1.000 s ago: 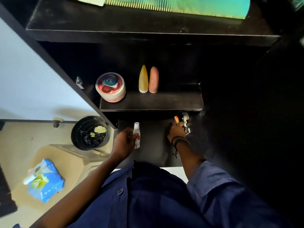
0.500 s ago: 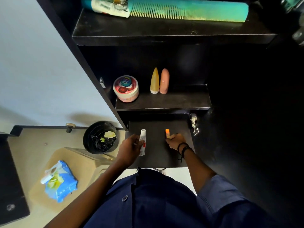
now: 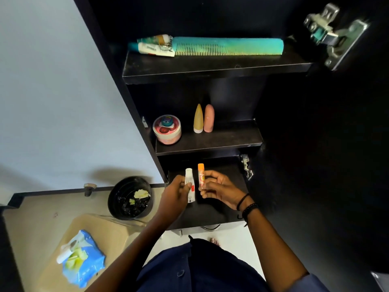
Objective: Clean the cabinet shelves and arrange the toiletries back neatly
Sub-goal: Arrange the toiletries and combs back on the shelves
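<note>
Black wooden cabinet [image 3: 117, 81]: middle shelf [image 3: 210, 149], open board on its right half up to the edge. Left hand [image 3: 175, 194], fingers gripping a white red-labelled tube [image 3: 189, 182]; right hand [image 3: 221, 190], fingers pinching a slim orange stick [image 3: 201, 173], side by side over the bottom shelf [image 3: 210, 213].

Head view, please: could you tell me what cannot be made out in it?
- white tube: print too small and blurred; left hand covers its left edge.
- orange stick: lower end hidden in the right hand.
- tubes on the top shelf: labels too small to read.
- black bin: contents too dark to name.
</note>
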The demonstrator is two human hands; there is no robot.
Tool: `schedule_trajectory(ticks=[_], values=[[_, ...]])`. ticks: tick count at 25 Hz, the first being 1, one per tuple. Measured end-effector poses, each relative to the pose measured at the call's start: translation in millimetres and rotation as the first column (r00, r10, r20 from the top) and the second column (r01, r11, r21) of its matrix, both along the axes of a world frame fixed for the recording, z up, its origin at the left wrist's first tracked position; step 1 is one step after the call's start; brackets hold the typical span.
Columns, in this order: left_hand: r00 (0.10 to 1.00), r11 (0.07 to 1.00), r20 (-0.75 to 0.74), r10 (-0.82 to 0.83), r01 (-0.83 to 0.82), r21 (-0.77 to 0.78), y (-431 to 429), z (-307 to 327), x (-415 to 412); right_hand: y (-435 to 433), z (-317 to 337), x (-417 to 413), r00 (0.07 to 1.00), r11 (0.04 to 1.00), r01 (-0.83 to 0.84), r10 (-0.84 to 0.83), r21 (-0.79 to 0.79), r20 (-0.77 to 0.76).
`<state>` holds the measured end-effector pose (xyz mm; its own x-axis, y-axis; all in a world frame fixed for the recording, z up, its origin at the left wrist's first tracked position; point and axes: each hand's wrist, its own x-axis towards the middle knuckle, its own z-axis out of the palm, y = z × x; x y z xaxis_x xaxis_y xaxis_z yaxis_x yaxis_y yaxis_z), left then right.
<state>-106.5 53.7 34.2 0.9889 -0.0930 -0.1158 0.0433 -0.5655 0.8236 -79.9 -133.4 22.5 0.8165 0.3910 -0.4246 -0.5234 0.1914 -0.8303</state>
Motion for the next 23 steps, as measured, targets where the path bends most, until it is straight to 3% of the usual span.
schedule_trajectory(ticks=[5, 10, 14, 20, 23], values=[[0.985, 0.996, 0.168, -0.041, 0.054, -0.072, 0, 24, 3, 16, 39, -2, 0.981, 0.985, -0.021, 0.053, -0.172, 0.185], [0.988, 0.987, 0.152, 0.029, -0.005, -0.16, 2, 38, 8, 26, 66, 1, 0.97, 0.958, 0.173, -0.124, -0.231, 0.211], [0.981, 0.989, 0.191, 0.017, 0.012, -0.149, 3, 56, 7, 31, 88, 4, 0.943, 0.939, 0.227, -0.145, -0.259, 0.301], [0.929, 0.994, 0.37, 0.023, 0.019, -0.108, 13, 122, 18, 43, 153, 24, 0.744, 0.913, 0.345, -0.124, -0.218, 0.657], [0.885, 0.998, 0.466, 0.003, 0.025, -0.054, 23, 166, 35, 50, 194, 35, 0.629, 0.914, 0.381, -0.144, -0.142, 0.764]])
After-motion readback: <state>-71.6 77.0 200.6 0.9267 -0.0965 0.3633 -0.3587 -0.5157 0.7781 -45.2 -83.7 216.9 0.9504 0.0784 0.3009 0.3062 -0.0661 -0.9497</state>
